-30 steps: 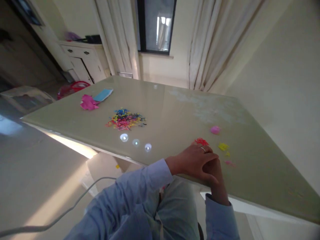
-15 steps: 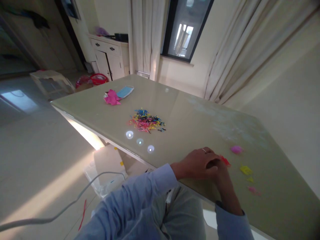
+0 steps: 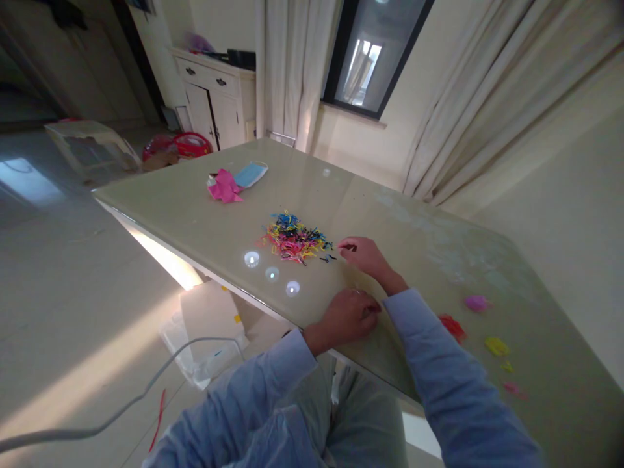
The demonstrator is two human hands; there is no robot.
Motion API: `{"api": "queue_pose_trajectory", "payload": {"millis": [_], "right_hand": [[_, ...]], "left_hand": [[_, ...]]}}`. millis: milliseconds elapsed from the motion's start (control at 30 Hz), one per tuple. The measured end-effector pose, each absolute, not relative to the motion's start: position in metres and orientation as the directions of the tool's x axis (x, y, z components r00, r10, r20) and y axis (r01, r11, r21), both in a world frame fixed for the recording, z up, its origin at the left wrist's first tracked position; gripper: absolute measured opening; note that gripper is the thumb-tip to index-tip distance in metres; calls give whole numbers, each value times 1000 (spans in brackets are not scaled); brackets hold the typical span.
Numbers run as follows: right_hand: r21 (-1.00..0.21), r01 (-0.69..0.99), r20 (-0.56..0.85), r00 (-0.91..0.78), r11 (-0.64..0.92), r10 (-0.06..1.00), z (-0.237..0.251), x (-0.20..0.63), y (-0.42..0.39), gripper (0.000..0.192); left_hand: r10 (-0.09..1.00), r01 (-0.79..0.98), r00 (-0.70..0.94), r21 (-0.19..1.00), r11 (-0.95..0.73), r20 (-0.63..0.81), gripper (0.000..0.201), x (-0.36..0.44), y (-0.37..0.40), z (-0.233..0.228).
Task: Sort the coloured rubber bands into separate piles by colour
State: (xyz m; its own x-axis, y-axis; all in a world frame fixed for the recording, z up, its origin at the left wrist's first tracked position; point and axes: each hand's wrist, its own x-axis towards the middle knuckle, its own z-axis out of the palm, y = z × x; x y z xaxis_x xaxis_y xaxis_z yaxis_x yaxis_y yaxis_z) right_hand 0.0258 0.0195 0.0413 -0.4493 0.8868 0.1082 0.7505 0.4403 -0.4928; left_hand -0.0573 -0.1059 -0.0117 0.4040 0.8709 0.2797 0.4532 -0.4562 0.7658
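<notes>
Glossy table [image 3: 429,240]: right hand [image 3: 363,255], fingers pinched together, reaches the nine-o'clock band pile [image 3: 292,237]; strands could easily scatter.

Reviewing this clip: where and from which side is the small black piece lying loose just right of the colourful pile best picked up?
Probably pinch the black piece across its thin middle, coming from above on its right, where the right hand hovers. It lies flat on the table, clear of the pile, so fingertips can close without snagging other strands.
</notes>
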Motion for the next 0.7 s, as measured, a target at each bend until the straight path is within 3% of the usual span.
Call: {"api": "queue_pose_trajectory", "payload": {"millis": [167,333,567,700], "right_hand": [[-363,738,39,-598,569,801,35,-16,31,19],[-243,767,17,-608,593,794,33,-31,31,18],[-261,755,48,-612,601,790,31,-26,25,18],[-409,712,145,-567,571,811,29,-14,19,16]], "left_hand": [[870,453,405,765,-457,280,19,-57,-103,-13],[895,478,364,773,-416,257,20,-56,-104,-12],[887,505,388,747,-432,251,20,-55,-106,-10],[861,495,428,726,-478,275,18,-57,-106,-12]]}}
